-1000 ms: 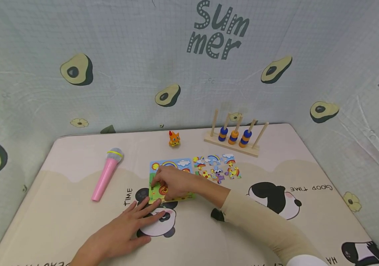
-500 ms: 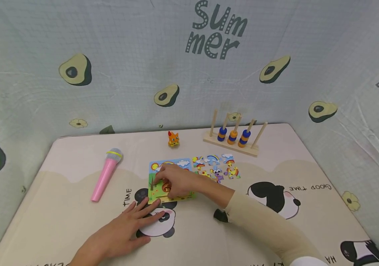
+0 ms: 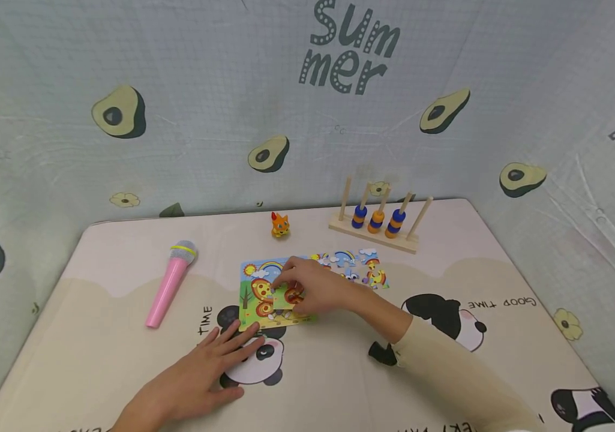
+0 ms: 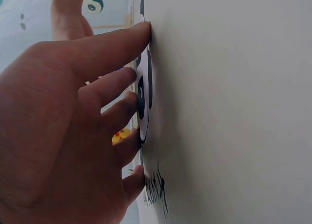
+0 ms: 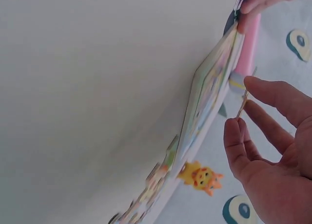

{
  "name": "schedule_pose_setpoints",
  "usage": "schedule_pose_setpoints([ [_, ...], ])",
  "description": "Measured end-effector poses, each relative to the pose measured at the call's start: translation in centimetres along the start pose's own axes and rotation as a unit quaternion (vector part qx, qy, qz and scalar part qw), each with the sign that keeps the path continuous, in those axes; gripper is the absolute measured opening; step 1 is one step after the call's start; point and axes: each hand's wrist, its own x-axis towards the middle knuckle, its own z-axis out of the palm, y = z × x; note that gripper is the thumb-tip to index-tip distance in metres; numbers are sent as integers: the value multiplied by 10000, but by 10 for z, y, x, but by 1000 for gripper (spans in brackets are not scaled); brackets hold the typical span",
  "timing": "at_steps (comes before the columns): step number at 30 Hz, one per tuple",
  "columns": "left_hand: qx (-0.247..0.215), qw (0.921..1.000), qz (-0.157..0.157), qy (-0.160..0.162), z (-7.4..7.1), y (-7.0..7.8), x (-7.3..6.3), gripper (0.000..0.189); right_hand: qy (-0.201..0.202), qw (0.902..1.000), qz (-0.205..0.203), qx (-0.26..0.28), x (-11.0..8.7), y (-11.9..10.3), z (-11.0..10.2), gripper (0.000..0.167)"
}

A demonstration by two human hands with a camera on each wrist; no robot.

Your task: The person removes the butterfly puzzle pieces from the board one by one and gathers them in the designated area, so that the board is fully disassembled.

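My right hand (image 3: 320,288) pinches a thin puzzle piece (image 3: 284,298) with a brown-orange picture, held over the puzzle board (image 3: 248,318). In the right wrist view the puzzle piece (image 5: 242,104) shows edge-on between thumb and fingertips, raised off the board. The board is brightly printed with a sun, a rainbow and a tree; my right hand hides part of its right side. My left hand (image 3: 194,372) lies with fingers spread on the tablecloth, its fingertips at the board's lower left corner. Loose puzzle pieces (image 3: 374,276) lie right of the board, partly behind my right hand.
A pink toy microphone (image 3: 169,288) lies to the left. Behind the board stands a small orange animal figure (image 3: 280,225). A wooden peg stand (image 3: 374,231) with blue and orange rings is at the back right, near the wall cloth (image 3: 204,120).
My right hand has moved right across the board with the puzzle piece, uncovering the board's left part. My left hand has stayed in place.
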Motion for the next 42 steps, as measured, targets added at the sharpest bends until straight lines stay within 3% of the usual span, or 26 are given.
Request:
schedule_pose_setpoints([
  [17,158,9995,114,244,-2,-1,-1,78,161,9991,386,-113,-45,26,-9,50],
  [22,119,9998,84,159,-4,0,0,78,95,9991,404,-119,-56,31,-10,50],
  [33,178,9993,176,290,-2,0,-1,78,-38,9990,440,119,-68,36,-4,49],
  [42,245,9989,227,339,0,0,-2,79,-16,9994,360,5,-70,38,-1,48],
])
